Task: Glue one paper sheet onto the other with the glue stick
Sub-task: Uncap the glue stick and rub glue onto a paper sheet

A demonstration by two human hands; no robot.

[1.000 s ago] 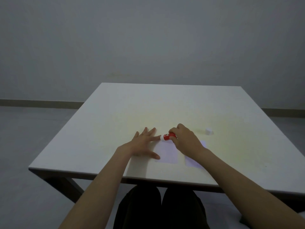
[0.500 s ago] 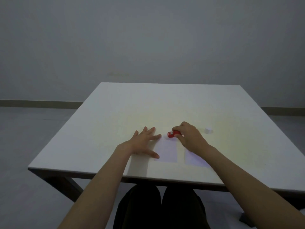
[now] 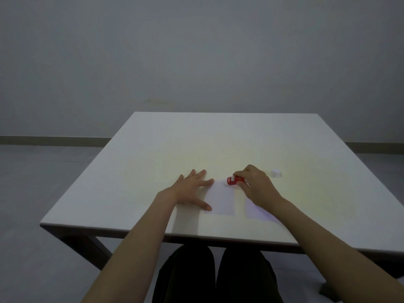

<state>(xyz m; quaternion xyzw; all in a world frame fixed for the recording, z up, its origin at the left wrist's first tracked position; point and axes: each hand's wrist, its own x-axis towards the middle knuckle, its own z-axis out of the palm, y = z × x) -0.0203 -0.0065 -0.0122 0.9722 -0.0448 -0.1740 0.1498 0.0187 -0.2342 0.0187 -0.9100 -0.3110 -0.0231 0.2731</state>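
Tabletop (image 3: 153, 149): left hand (image 3: 192, 191) flat, splayed.

far half of table (image 3: 218, 136) – open | white cap (image 3: 275, 172) – lone obstacle, right of right hand (image 3: 255, 184)

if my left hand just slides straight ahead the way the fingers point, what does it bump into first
Probably nothing. The left hand lies flat with fingers aimed at the far edge, where only bare table shows. The glue stick and white cap sit off to its right.
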